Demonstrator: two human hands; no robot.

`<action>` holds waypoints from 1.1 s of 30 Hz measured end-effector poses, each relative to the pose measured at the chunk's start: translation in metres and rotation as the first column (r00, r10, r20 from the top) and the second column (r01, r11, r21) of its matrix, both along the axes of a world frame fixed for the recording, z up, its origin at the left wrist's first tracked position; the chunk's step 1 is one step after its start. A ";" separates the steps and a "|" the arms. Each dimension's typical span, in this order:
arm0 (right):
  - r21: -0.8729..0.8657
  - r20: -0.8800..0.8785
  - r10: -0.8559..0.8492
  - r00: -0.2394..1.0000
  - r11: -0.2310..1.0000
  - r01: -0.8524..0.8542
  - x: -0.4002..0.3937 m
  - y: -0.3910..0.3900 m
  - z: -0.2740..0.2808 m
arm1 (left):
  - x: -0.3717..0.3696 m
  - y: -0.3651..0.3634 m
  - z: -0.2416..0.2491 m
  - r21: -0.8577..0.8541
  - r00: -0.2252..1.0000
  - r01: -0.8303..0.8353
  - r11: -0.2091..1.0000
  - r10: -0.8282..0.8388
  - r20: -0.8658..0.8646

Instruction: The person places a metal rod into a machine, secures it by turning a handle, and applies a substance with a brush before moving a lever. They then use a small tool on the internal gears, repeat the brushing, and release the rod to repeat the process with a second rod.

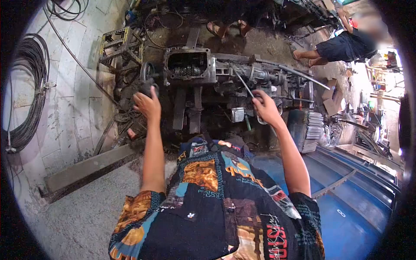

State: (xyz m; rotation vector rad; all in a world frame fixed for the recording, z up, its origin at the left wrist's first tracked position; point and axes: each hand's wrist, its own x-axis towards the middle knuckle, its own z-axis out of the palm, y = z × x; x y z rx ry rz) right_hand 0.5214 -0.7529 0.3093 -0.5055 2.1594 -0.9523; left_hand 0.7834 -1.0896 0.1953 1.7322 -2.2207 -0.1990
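A greasy gearbox lies across the work area in front of me, its open housing showing toothed gears inside. My right hand is closed around a thin metal rod, which slants up and left toward the gearbox's shaft section. My left hand is at the gearbox's left end, fingers curled and thumb up, against a dark, greasy part whose kind I cannot make out. Just above that hand stands a round ring-like part.
A rusty metal frame stands at upper left, near coiled cable on the wall. A long pipe extends right of the gearbox. Blue metal panels lie at lower right. A person in dark clothes is at upper right; another's feet show beyond.
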 end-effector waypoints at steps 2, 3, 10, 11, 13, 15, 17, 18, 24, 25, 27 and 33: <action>0.013 -0.040 -0.015 0.999 1.000 0.016 0.009 0.031 -0.015 | 0.014 0.037 -0.052 0.002 0.997 0.054 0.999 -0.054 0.056; 0.039 -0.063 -0.036 0.997 0.998 0.038 0.014 0.045 -0.018 | 0.015 0.055 -0.059 0.148 0.993 0.058 0.987 -0.072 0.091; 0.054 -0.073 -0.188 0.979 0.980 0.193 0.036 0.056 -0.045 | -0.001 0.094 -0.110 0.533 0.948 0.127 0.837 -0.260 0.183; 0.045 -0.080 -0.178 0.981 0.982 0.182 0.036 0.052 -0.046 | -0.002 0.094 -0.125 0.514 0.945 0.141 0.846 -0.270 0.184; 0.032 -0.103 -0.203 0.974 0.978 0.207 0.037 0.039 -0.044 | -0.006 0.091 -0.138 0.483 0.930 0.170 0.859 -0.302 0.210; -0.027 -0.266 -0.145 0.953 0.989 0.143 0.035 0.031 -0.054 | -0.013 0.087 -0.138 0.516 0.923 0.155 0.843 -0.309 0.228; 0.019 -0.191 -0.176 0.966 0.983 0.183 0.034 0.026 -0.053 | -0.015 0.089 -0.129 0.495 0.937 0.151 0.855 -0.283 0.204; 0.008 -0.189 -0.188 0.964 0.981 0.193 0.033 0.024 -0.059 | -0.015 0.092 -0.121 0.477 0.949 0.165 0.863 -0.272 0.163; 0.060 -0.103 -0.208 0.973 0.975 0.215 0.025 0.017 -0.070 | -0.006 0.112 -0.104 0.377 0.920 0.250 0.892 -0.340 0.194; 0.061 -0.094 -0.230 0.969 0.970 0.236 0.024 0.013 -0.070 | -0.001 0.115 -0.109 0.376 0.920 0.247 0.893 -0.338 0.197; 0.059 -0.081 -0.252 0.964 0.965 0.257 0.023 0.001 -0.062 | 0.008 0.122 -0.125 0.244 0.853 0.409 0.879 -0.463 0.240; 0.194 -0.073 -0.233 0.970 0.951 0.242 0.003 -0.027 -0.056 | 0.015 0.116 -0.146 0.306 0.796 0.448 0.840 -0.531 0.290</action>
